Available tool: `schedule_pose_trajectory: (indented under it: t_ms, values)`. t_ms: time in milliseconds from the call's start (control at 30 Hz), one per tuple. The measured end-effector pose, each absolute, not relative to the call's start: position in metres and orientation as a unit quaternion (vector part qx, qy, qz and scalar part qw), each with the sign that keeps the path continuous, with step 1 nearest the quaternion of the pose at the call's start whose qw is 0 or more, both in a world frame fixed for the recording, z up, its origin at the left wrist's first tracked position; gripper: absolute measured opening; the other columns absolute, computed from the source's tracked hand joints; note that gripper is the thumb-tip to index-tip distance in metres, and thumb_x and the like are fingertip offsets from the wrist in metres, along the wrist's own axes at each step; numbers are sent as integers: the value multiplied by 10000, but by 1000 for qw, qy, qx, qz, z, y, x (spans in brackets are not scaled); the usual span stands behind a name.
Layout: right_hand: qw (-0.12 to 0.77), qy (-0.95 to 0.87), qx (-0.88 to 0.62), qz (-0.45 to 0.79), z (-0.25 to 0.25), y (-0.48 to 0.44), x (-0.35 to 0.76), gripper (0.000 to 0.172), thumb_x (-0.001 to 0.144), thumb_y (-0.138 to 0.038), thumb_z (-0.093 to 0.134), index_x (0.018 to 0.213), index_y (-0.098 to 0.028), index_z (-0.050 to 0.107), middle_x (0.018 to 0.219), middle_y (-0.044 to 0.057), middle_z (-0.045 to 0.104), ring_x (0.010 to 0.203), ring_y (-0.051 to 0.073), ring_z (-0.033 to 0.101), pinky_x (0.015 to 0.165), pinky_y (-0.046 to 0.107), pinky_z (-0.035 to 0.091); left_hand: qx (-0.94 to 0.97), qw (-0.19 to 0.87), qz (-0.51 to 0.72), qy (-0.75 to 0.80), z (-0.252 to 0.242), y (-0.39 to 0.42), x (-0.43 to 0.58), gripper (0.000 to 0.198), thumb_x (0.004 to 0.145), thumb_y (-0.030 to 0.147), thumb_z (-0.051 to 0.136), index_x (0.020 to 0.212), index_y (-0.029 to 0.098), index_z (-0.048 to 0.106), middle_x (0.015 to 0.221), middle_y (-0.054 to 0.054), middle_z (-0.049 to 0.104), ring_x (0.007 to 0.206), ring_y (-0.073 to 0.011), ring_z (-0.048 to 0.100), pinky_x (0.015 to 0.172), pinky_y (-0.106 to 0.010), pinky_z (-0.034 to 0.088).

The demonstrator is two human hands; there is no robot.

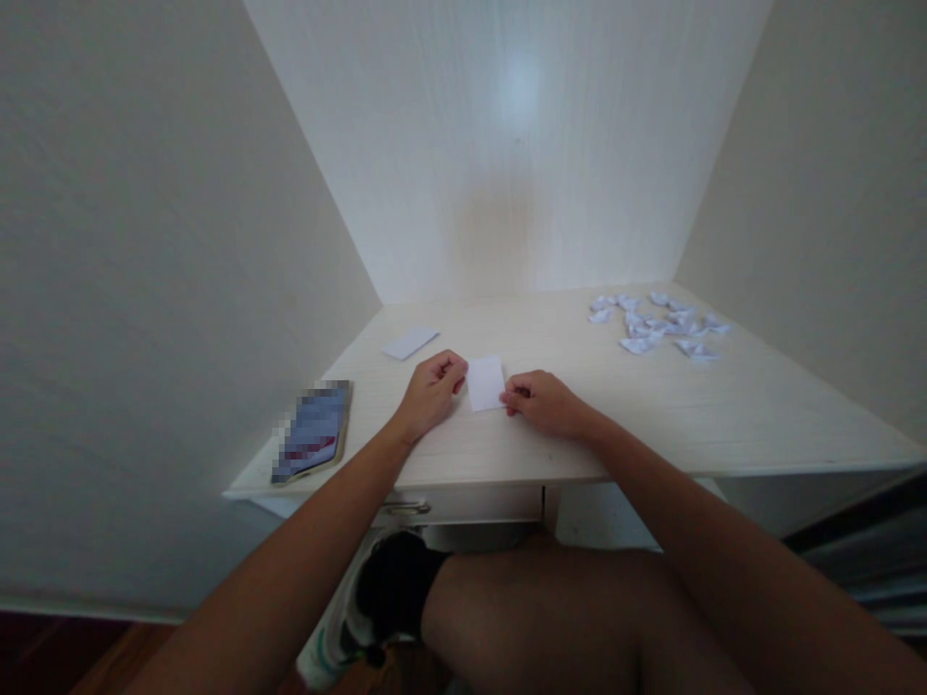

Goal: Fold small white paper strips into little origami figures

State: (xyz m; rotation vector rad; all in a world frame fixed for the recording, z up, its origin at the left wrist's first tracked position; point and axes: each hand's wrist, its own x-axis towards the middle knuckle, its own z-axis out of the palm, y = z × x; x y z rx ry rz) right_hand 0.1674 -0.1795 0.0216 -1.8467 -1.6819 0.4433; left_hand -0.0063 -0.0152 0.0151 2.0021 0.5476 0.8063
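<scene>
A small white sheet of paper [485, 382], nearly square, is between my two hands at the middle of the desk. My left hand [436, 378] has its fingers closed at the sheet's upper left edge. At the lower right corner, my right hand [540, 398] pinches the paper between thumb and curled fingers. Behind my left hand lies a stack of white paper [410, 344]. Several small folded paper pieces [652, 323] are scattered in a loose group at the back right.
The white desk [731, 415] is boxed in by a back panel [518, 145] and two side walls. A phone [313, 431] with a blurred screen lies near the left front edge. Below the desktop is a drawer [478, 505], with my bent leg [536, 598] in front.
</scene>
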Motion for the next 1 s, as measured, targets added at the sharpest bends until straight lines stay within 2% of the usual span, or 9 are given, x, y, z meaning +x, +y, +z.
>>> schedule_pose_trajectory:
  t_ms: [433, 1000]
  values:
    - [324, -609, -707, 159, 18, -179, 172, 249, 1042, -372, 663, 1154, -152, 698, 1095, 63, 733, 918, 198, 725, 829, 396, 627, 839, 450, 231, 201, 13, -17, -8, 309, 1028, 394, 669, 1224, 155, 673, 1155, -86, 717, 937, -213, 720, 811, -400, 634]
    - [340, -606, -697, 177, 17, -178, 175, 259, 1040, -374, 665, 1175, -154, 693, 1113, 67, 730, 923, 199, 724, 827, 396, 627, 840, 456, 215, 200, 15, -19, -9, 302, 1032, 397, 663, 1213, 156, 675, 1142, -83, 717, 924, -207, 718, 798, -391, 634]
